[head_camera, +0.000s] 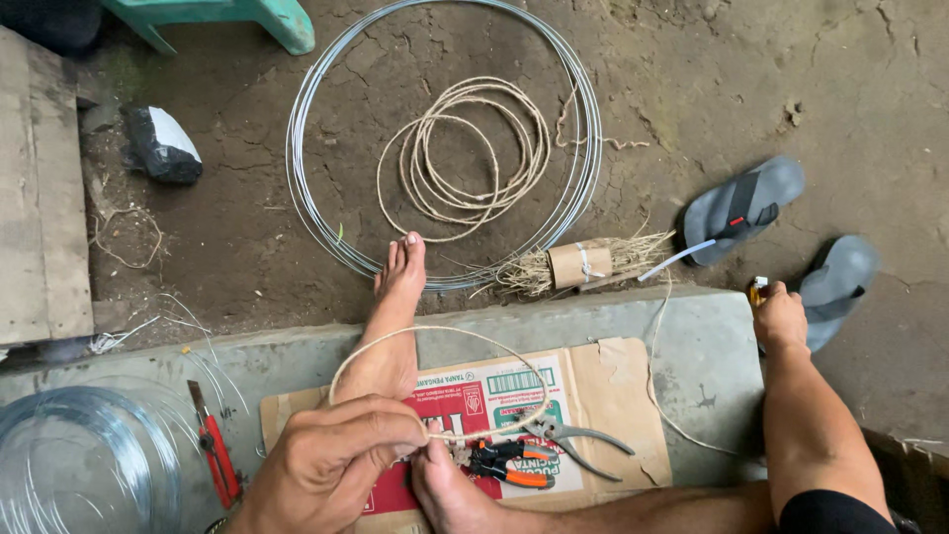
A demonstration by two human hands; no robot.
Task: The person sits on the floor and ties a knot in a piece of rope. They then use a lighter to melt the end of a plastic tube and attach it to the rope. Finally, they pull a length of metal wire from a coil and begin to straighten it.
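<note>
While left hand (pixel 336 460) pinches one twine loop (pixel 435 381), two sandals (pixel 781 232), two wire coils (pixel 440 148).

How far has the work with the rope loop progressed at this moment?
Done: one rope loop is formed. In hand: the left hand pinches its ends against the foot; the right hand holds a small yellow thing at the ledge. Left: the rope coil, wire hoop and pliers lie untouched.

Outdoor home work spot: dirt ground (pixel 247 119), concrete step (pixel 692 346), wire coil (pixel 326 227), sandals (pixel 741 208)
</note>
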